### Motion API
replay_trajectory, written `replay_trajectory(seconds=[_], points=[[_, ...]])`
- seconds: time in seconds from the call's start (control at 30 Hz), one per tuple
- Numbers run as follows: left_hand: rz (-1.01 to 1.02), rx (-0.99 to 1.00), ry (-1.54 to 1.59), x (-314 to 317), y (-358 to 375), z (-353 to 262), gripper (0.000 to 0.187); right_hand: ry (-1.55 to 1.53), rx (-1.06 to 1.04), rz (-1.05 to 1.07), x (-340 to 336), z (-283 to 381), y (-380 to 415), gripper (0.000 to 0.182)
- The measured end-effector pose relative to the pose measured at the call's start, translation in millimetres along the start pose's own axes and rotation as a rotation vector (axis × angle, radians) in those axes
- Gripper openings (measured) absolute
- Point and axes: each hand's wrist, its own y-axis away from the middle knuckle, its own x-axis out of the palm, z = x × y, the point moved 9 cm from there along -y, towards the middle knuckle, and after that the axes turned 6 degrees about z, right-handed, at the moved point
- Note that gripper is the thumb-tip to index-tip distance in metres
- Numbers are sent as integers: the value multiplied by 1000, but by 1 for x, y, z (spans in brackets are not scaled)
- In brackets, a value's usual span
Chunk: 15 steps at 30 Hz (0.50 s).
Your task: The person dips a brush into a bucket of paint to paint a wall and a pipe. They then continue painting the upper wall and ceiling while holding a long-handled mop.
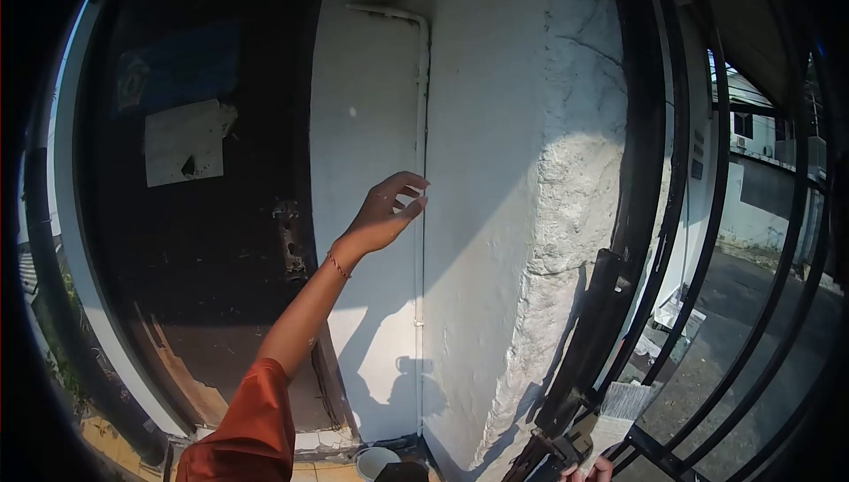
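My left hand (389, 215) is raised in the middle of the view, fingers curled but apart, with its fingertips right at a thin white pipe (421, 128) running down the wall corner. A braided bracelet circles the wrist, and a rust-red sleeve covers the upper arm. At the bottom right, my right hand (591, 471) grips a paintbrush (622, 407) with its wide pale bristles pointing up. Only the fingers of that hand show; the rest is cut off by the frame's edge. The brush overlaps the black metal gate in this view.
A white wall (486, 128) has a rough, cracked edge (575, 199) on its right. To the left stands a dark door (230, 243) bearing a torn paper (184, 141). A white bucket (378, 462) sits on the floor. Black gate bars (721, 128) border the street side.
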Motion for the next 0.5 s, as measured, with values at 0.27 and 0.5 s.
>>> replay_trajectory(seconds=[0.27,0.5], points=[[-74,50,-247,-40,-62,67,24,41,-50,-119,11,5,-17,43],[-97,-120,-11,-55,-99,137,17,-104,-134,-404,50,60,-63,41]])
